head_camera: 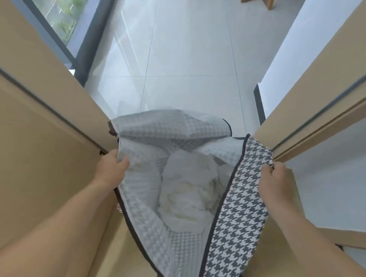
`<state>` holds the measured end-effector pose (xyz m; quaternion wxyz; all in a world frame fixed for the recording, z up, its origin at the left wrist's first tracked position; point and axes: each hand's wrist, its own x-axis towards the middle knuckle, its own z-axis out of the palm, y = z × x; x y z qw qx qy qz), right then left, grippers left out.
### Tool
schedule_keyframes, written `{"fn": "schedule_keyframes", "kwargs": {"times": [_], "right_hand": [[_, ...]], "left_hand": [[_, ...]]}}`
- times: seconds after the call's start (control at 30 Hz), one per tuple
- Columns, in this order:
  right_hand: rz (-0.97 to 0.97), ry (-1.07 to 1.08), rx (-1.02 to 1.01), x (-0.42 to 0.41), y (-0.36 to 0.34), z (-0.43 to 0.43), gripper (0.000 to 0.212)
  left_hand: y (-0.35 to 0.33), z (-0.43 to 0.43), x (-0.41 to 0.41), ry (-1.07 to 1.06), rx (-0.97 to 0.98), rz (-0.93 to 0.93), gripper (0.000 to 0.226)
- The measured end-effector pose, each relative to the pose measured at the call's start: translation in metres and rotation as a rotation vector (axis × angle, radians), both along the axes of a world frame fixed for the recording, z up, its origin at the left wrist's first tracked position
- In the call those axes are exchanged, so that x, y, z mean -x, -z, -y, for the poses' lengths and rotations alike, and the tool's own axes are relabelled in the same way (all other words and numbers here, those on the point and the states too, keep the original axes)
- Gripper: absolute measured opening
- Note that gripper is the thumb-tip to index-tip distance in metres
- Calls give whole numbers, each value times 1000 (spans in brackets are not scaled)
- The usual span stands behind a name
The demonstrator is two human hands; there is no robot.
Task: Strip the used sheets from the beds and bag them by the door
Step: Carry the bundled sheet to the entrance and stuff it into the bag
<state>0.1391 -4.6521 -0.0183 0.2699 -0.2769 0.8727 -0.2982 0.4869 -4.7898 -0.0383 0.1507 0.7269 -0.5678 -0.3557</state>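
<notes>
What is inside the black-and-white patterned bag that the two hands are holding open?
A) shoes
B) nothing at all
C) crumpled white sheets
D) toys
C: a crumpled bundle of white sheets lies down inside the bag, whose mouth the left hand and right hand grip by its edges and hold apart.

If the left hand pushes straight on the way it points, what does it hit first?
The left hand grips the bag at its rim. Straight on, it would likely run into the bag's far inner wall, passing above the white sheets. Depth is unclear.
</notes>
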Motion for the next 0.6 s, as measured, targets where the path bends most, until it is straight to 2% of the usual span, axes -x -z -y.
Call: {"fn": "schedule_keyframes", "kwargs": {"times": [0.07, 0.17, 0.23, 0.3, 0.37, 0.4, 0.5, 0.6], "right_hand": [[-12, 20, 7, 5, 11, 4, 26], [10, 53, 125, 7, 22, 1, 20], [6, 110, 184, 8, 27, -1, 15], [-15, 169, 153, 12, 34, -3, 15], [-26, 198, 35, 16, 43, -6, 20], [-33, 202, -30, 17, 46, -7, 22], [-84, 205, -116, 15, 48, -8, 31], [-171, 97, -96, 2, 45, -6, 42]], "left_hand": [[7, 13, -1, -23, 40, 57, 16], [8, 30, -8, -52, 124, 95, 22], [7, 35, -14, -79, 113, 58, 12], [8, 32, -21, -92, 72, 8, 43], [14, 25, -29, -122, 66, 91, 75], [17, 20, -32, -135, 72, 161, 84], [28, 7, -43, -112, 93, 281, 91], [34, -1, -46, -42, 69, 328, 86]]}}
